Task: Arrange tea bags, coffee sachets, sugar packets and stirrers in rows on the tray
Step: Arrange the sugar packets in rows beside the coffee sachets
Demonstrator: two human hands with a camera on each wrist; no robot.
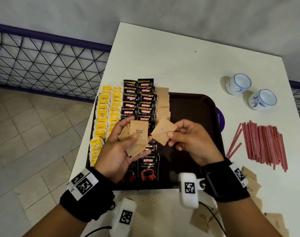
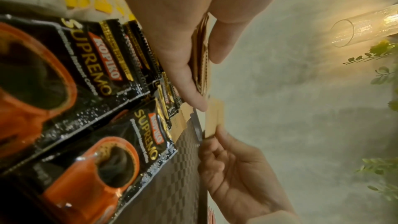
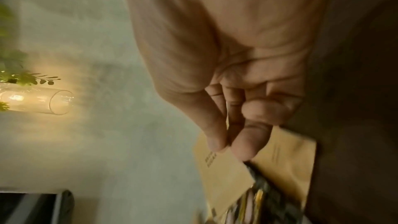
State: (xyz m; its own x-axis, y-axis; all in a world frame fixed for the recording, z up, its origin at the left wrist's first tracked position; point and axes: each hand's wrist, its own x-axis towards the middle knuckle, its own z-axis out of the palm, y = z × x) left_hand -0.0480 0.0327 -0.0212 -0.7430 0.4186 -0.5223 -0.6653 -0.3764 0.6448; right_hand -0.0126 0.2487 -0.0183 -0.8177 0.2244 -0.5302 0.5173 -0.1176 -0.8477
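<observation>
left hand (image 1: 119, 147) is gripping a fanned stack (image 1: 137, 134) of flat kraft-paper sugar packets | right hand (image 1: 188, 142) is pinching one square packet (image 1: 162, 130) just right of it | both over the dark textured tray (image 1: 193, 108)

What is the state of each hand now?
Left hand: holding a stack of brown paper sugar packets.
Right hand: pinching one brown paper sugar packet.

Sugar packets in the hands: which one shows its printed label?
The front packet of the left hand's stack reads BROWN SUGAR; the right hand's packet shows no readable print.
</observation>
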